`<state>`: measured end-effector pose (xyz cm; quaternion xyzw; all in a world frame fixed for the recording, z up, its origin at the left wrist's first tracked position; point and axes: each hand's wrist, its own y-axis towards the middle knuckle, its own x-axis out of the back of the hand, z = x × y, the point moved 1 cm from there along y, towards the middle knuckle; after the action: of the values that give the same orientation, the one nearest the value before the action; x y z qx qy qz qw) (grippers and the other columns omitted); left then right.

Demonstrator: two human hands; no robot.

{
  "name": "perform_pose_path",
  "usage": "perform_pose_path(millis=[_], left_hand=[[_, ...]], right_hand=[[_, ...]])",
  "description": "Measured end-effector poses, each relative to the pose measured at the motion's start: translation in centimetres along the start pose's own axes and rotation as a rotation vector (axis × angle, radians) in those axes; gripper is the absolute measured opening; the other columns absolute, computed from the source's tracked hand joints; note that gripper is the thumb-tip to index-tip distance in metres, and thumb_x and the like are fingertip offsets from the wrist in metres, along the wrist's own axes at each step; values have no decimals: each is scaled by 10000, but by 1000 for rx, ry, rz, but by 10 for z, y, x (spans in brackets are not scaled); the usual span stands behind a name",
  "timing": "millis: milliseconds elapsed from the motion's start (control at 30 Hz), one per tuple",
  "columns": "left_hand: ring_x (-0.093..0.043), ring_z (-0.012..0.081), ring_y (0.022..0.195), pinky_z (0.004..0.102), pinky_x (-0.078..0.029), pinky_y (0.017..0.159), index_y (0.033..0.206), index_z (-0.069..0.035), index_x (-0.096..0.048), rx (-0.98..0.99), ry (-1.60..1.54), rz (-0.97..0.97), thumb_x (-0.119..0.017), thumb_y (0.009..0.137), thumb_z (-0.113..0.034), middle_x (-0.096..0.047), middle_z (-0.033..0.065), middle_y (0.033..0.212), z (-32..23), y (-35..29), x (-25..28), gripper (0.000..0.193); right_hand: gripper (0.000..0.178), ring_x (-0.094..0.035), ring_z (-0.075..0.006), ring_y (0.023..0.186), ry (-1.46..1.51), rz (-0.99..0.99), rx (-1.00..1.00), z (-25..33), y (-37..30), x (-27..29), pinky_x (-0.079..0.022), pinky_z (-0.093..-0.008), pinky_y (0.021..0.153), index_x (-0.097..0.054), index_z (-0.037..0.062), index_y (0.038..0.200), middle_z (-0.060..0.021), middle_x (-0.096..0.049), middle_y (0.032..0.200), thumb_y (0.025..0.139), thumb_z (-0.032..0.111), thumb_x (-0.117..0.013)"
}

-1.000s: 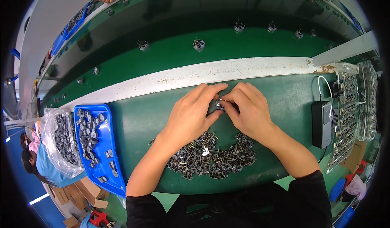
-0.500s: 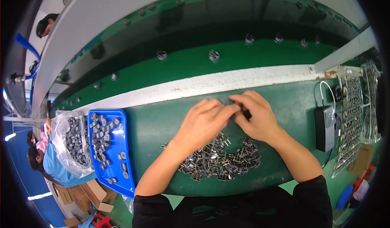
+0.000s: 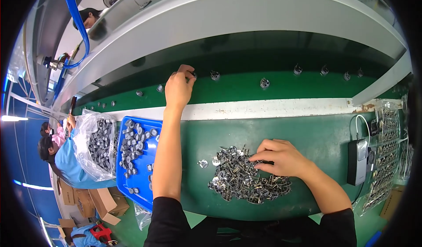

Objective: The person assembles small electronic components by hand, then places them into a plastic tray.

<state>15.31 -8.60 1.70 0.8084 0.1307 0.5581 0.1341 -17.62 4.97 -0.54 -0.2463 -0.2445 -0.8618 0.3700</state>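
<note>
My left hand [image 3: 178, 88] reaches out over the green belt [image 3: 239, 86] beyond the white rail. Its thumb and fingers are closed round a small round part [image 3: 194, 74], mostly hidden by the fingertips. At the right side of a heap of small metal pronged parts [image 3: 246, 181], my right hand [image 3: 281, 159] has its fingers bent and thumb apart. The fingertips touch the heap, and I see nothing held in them. One loose metal part [image 3: 202, 164] lies left of the heap on the green worktop [image 3: 198, 139].
A blue tray [image 3: 145, 201] of grey round parts stands left, partly behind my left forearm. Beside it lies a clear bag [image 3: 83, 135] of similar parts. Finished-looking pieces [image 3: 264, 83] are spaced along the belt. A black and grey device [image 3: 358, 161] with a white cable sits right, near bagged parts [image 3: 382, 159].
My hands were together above the heap. The left has gone forward and left to the belt; the right has come down to the heap. The view has shifted too.
</note>
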Motion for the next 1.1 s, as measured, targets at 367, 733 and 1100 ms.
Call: perform_pose_path(millis=[367,733,1100], left_hand=[[-694,253,875,387,-529,778,1114,-60,-702,234,-234,-258,-707,869,-113,-733,87,917,30,-20,5,250],[-657,379,965,452,-521,854,1096,-19,-682,271,200,-128,-680,859,-84,-666,188,1074,56,-33,1,246],[-638,243,804,366,-532,734,1159,-45,-692,249,-96,-105,-729,800,-74,-647,134,987,17,-29,8,362]], right_hand=[[175,-587,-118,612,251,-112,-86,-9,0,5,-481,-276,525,-692,89,887,-8,-637,895,747,18,-770],[196,-632,-205,699,270,-98,-140,-10,-2,8,-527,-326,600,-706,88,963,-33,-660,891,779,20,-691],[191,-634,-178,741,266,-12,-68,-12,0,10,-520,-309,629,-714,81,960,-26,-651,880,780,31,-754]])
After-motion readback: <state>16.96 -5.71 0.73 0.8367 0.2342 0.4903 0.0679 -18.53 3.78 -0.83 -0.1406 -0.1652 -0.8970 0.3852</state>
